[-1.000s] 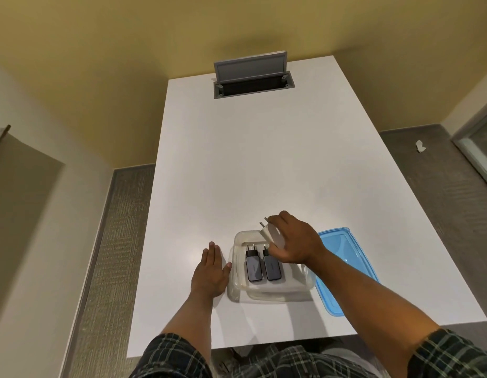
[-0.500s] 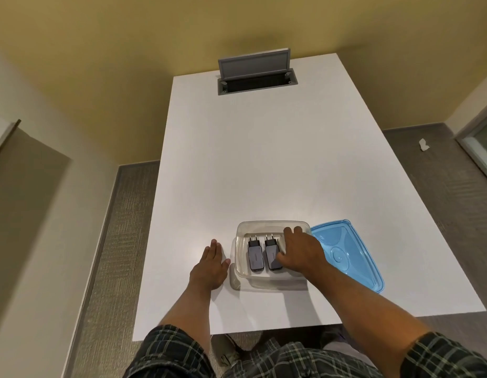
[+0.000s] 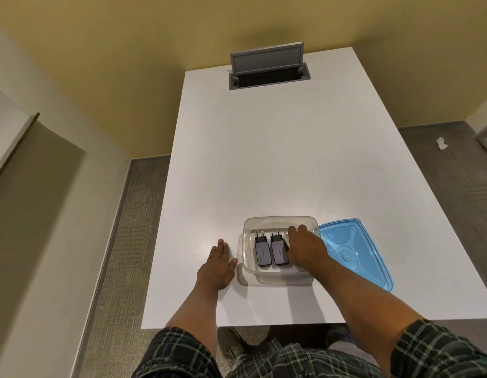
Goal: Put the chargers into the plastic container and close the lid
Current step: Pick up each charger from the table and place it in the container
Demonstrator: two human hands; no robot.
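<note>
Right hand [image 3: 305,251] reaches into the container [image 3: 280,221], its grip on a white charger mostly hidden — cannot tell how tight. Left hand [image 3: 218,264] lies flat, released, on the surface [image 3: 264,159]. Two grey chargers [image 3: 271,249] lie side by side, prongs pointing away; lid [image 3: 354,249] touches the container's right edge.

The desk [image 3: 264,165] has a smooth, matt white top with a faint sheen, and a grey metal-looking hatch [image 3: 268,67] is set into it. The container [image 3: 247,257] is clear, glossy plastic, its lid [image 3: 354,249] translucent blue plastic, and the two chargers [image 3: 271,251] look like satin grey and black plastic. The sleeves [image 3: 433,350] are plaid woven cloth; the floor [image 3: 128,227] is rough carpet.
</note>
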